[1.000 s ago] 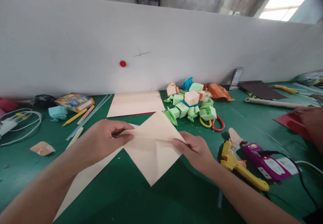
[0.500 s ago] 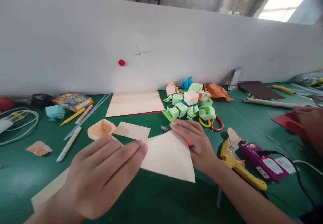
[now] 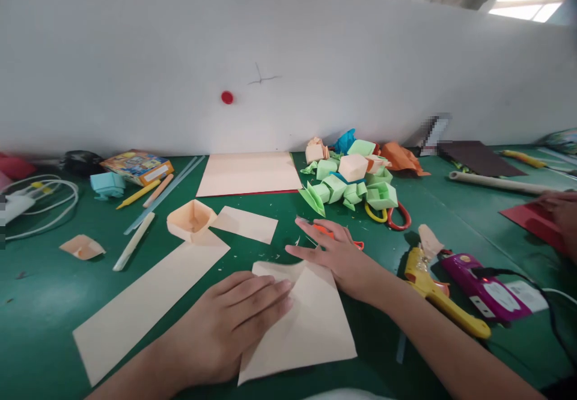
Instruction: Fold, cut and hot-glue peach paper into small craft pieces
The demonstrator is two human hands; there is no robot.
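Observation:
A pale peach sheet of paper (image 3: 315, 322) lies before me on the green table, its upper edge buckled between my hands. My left hand (image 3: 238, 322) rests across the sheet's left side with fingers stretched out together; its thumb is hidden. At the upper right corner of the sheet is my right hand (image 3: 333, 255), fingers spread and partly over an orange-handled tool (image 3: 359, 245). A long peach paper strip (image 3: 148, 304) lies to the left. Beyond it are a folded peach paper box (image 3: 192, 219) and a small paper rectangle (image 3: 247, 224).
Folded green and peach paper pieces (image 3: 354, 171) are heaped behind my right hand, beside red-and-yellow-handled scissors (image 3: 399, 216). A yellow glue gun (image 3: 444, 310) and purple power block (image 3: 487, 286) lie right. Another person's hand (image 3: 563, 213) touches red paper (image 3: 532, 225). A white partition (image 3: 157, 75) stands behind.
The sheet has come down nearer to me and lies flatter. My left hand has moved right and down onto it, uncovering the long strip. The view has tilted down.

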